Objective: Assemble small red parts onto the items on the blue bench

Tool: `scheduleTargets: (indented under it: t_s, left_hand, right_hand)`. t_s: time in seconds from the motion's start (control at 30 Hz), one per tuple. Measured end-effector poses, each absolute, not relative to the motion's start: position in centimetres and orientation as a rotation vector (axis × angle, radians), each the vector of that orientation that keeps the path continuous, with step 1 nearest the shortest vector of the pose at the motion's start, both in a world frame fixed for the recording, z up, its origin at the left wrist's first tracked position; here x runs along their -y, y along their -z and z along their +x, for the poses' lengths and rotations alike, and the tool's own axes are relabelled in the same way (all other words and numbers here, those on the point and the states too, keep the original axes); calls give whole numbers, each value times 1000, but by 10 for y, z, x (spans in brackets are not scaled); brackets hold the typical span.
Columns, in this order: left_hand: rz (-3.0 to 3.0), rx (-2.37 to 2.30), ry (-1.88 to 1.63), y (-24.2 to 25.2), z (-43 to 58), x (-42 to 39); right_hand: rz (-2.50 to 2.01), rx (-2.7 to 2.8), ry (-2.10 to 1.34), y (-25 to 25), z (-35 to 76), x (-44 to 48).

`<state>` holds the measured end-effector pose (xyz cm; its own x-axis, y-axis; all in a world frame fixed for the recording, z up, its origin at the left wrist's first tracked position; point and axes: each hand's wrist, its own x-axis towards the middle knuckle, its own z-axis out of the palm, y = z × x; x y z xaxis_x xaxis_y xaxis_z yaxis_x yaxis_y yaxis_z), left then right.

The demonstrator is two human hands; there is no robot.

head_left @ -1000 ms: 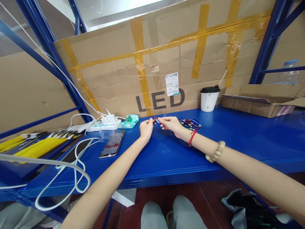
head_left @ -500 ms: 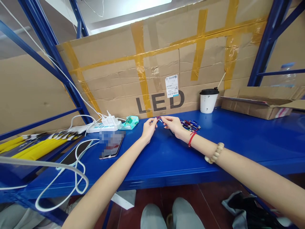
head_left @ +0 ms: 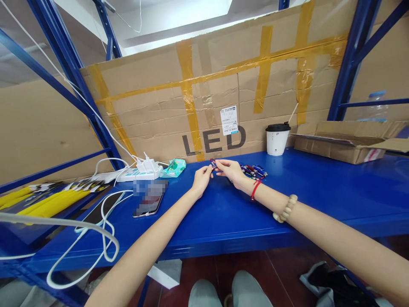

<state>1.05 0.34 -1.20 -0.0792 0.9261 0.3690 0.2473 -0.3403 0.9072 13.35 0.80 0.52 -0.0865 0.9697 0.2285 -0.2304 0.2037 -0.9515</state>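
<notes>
Two arms outstretched at frame centre, left hand (head_left: 202, 178) and right hand (head_left: 231, 170) pinching one small red keychain (head_left: 213, 163) above blue bench (head_left: 319, 192), grip unchanged from earlier.

The blue tabletop (head_left: 319, 192) lies bare across the right half of the frame and along its near edge, open to a hand. Toward the back the way is closed by the taped cardboard sheet (head_left: 223, 85), with a lidded paper cup (head_left: 276, 139) and a flat carton (head_left: 345, 143) at upper right. Left of centre lie a phone (head_left: 149, 199), a white power strip (head_left: 137, 170), looping white cables (head_left: 96, 230) and a small green packet (head_left: 174, 167); a cluster of small coloured pieces (head_left: 254, 170) lies just beyond the right hand (head_left: 231, 172).
</notes>
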Motion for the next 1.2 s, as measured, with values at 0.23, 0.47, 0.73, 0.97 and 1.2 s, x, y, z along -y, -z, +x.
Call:
scheduleTargets:
  t_s: [0.23,0.47,0.73,0.97,1.2]
  left_hand:
    - [1435,-1324,-1528,10,9,-5]
    - [1472,-1432,-1492,5,12,1]
    - [1513,-1494,-1589,3,9,1]
    - [1284,-1378,-1277,-4,15,13]
    - [1362,-1408,-1457,1,6,3]
  right_hand:
    - [-843,1449,-1038,-2,135,-17]
    - [-760,1423,-1026,2,137,-23]
    - [-905,1458,-849,3,140,-24]
    - [-853,1612,-924,1,138,-18]
    - [-849,1693,-963,-1,136,-13]
